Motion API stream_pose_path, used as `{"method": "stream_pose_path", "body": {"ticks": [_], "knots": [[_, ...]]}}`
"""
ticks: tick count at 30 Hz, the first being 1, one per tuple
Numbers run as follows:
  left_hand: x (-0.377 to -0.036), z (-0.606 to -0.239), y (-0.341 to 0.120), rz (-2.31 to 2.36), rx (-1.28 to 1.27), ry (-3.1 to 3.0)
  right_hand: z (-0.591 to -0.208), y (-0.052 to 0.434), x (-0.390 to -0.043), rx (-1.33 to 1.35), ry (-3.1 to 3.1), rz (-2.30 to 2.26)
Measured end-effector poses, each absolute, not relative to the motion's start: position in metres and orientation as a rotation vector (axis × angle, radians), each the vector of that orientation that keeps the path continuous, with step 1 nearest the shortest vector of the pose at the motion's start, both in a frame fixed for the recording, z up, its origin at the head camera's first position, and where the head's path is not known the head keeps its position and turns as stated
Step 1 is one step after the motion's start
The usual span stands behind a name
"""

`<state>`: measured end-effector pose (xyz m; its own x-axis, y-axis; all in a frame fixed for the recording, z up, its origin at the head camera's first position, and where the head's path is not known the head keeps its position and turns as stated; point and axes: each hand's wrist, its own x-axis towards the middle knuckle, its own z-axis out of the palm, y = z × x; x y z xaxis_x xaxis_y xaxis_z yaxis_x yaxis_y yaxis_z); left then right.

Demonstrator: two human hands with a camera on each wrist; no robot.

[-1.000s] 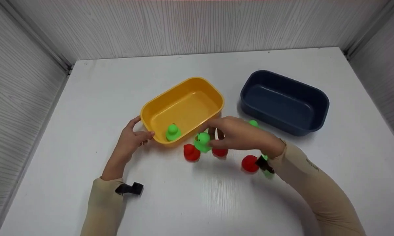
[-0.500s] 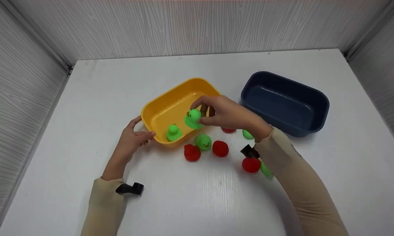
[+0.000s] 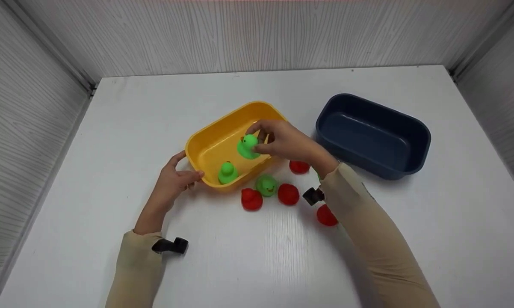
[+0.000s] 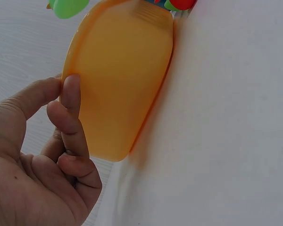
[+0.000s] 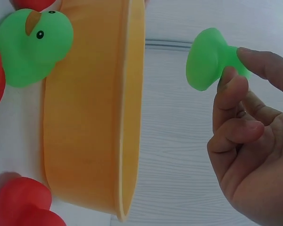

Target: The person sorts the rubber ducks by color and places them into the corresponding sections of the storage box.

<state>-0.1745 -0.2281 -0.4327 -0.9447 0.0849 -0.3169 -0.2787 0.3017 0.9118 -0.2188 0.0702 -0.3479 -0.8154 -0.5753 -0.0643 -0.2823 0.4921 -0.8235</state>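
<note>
My left hand (image 3: 171, 184) pinches the left corner of the yellow plastic tub (image 3: 212, 132), thumb and fingers on either side of its rim. Over the tub, my right hand (image 3: 287, 139) holds a green rubber duck (image 5: 208, 59) by the head between thumb and fingertips; the right wrist view shows it above rim height. A second green duck (image 3: 227, 173) sits inside, at the tub's near left end. Just in front of the tub stand a red duck (image 3: 252, 200), another green duck (image 3: 266, 185) and another red one (image 3: 288, 194).
A dark blue tub (image 3: 364, 134) stands to the right on the white table. More red ducks, one near my right sleeve (image 3: 326, 215) and one by the tub's right end (image 3: 299, 167), are partly covered by my right arm, as is some green.
My right hand has carried the green duck up and leftward from in front of the yellow tub to above it. My left hand stays on the rim.
</note>
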Motion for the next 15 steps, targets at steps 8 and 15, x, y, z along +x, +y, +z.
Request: {"method": "stream_pose_path", "body": {"ticks": [8, 15], "knots": [[-0.176, -0.434, -0.226, 1.680, -0.183, 2.271, -0.363, 0.067, -0.226, -0.663, 2.409, -1.281], [-0.176, -0.436, -0.227, 1.663, -0.212, 2.283, -0.381, 0.058, -0.233, -0.601, 2.447, -1.239]]}}
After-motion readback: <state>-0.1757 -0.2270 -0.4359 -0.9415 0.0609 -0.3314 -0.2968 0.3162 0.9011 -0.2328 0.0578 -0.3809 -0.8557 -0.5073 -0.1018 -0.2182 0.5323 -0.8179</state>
